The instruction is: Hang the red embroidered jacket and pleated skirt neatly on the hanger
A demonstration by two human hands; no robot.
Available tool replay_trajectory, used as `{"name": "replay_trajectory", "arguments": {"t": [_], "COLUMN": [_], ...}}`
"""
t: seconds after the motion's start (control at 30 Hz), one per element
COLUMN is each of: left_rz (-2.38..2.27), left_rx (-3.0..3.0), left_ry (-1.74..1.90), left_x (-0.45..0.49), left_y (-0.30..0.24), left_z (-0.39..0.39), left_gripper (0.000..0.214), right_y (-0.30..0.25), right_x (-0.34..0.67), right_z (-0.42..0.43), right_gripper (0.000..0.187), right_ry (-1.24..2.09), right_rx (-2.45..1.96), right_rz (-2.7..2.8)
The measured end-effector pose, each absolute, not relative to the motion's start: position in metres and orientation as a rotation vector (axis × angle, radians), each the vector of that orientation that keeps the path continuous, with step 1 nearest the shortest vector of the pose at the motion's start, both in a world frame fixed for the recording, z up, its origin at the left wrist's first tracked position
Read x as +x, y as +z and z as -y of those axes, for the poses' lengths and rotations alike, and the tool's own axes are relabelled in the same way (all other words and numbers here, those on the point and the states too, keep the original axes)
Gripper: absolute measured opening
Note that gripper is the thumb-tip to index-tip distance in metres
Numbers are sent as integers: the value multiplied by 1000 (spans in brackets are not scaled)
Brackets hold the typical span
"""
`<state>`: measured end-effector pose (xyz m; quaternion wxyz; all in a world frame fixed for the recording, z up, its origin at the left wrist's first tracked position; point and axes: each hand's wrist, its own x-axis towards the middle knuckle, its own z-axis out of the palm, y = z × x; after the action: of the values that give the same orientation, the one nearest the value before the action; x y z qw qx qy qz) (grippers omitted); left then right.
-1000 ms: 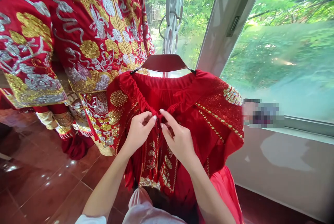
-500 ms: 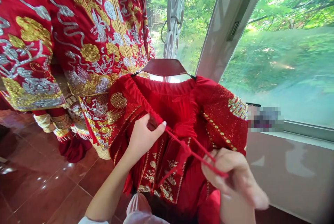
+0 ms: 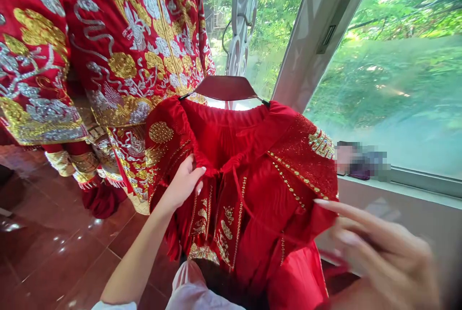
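A red embroidered dress (image 3: 252, 223) with gold beading hangs before me, its gathered neckline round a dark red hanger (image 3: 225, 88). My left hand (image 3: 184, 182) is closed on the edge of the neckline at the left of the front opening, thumb on top. From the other side of the opening a thin red drawstring (image 3: 240, 189) runs down and right across the dress. My right hand (image 3: 382, 247), smeared by motion, is off to the right with its index finger stretched out. The drawstring's blurred end leads into its lower fingers.
At the left hang red garments (image 3: 140, 35) with heavy gold and silver embroidery. A window (image 3: 378, 74) with a metal frame fills the back right. Pixelated objects (image 3: 361, 161) lie on the sill. The floor (image 3: 72, 257) is dark red tile.
My right hand has moved right and toward me, drawing out the drawstring. The knotted loops over the opening are gone and the neckline edges are closer. My left hand has shifted slightly left.
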<state>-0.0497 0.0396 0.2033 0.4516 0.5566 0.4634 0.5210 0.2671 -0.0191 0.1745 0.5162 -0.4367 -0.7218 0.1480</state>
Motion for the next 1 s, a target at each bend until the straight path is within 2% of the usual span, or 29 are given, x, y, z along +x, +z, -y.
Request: {"name": "replay_trajectory", "arguments": {"t": [0.1, 0.2, 0.27, 0.33, 0.37, 0.47, 0.53, 0.8, 0.9, 1.0], "left_rz": [-1403, -1930, -2130, -2036, -1930, -1659, -1610, -1486, -1411, -1306], "left_rx": [1676, 1976, 2205, 2561, 2743, 2998, 2996, 3012, 3056, 3141], "left_ry": [1245, 1249, 1396, 1448, 1347, 825, 631, 346, 263, 236], "left_x": [-41, -38, -40, -42, -44, -47, -48, -57, -57, -57], "left_y": [203, 206, 208, 210, 211, 214, 216, 235, 242, 248], "left_z": [-35, -31, -33, -37, -40, -46, -47, -34, -33, -32], "left_gripper": [17, 24, 38, 49, 48, 30, 23, 14, 20, 24], "right_y": [179, 170, 161, 153, 151, 148, 147, 146, 141, 127], "right_x": [197, 138, 117, 106, 103, 94, 90, 83, 83, 84], "right_z": [27, 2, -20, -39, -46, -54, -55, -51, -45, -35], "right_gripper": [17, 25, 30, 31, 31, 28, 26, 21, 24, 23], "right_ry": [322, 526, 567, 565, 564, 596, 673, 1074, 1225, 1176], "right_rx": [-927, -931, -1056, -1144, -1159, -1150, -1103, -855, -817, -843], "right_rz": [1849, 1970, 1882, 1740, 1684, 1584, 1529, 1265, 1195, 1211]}}
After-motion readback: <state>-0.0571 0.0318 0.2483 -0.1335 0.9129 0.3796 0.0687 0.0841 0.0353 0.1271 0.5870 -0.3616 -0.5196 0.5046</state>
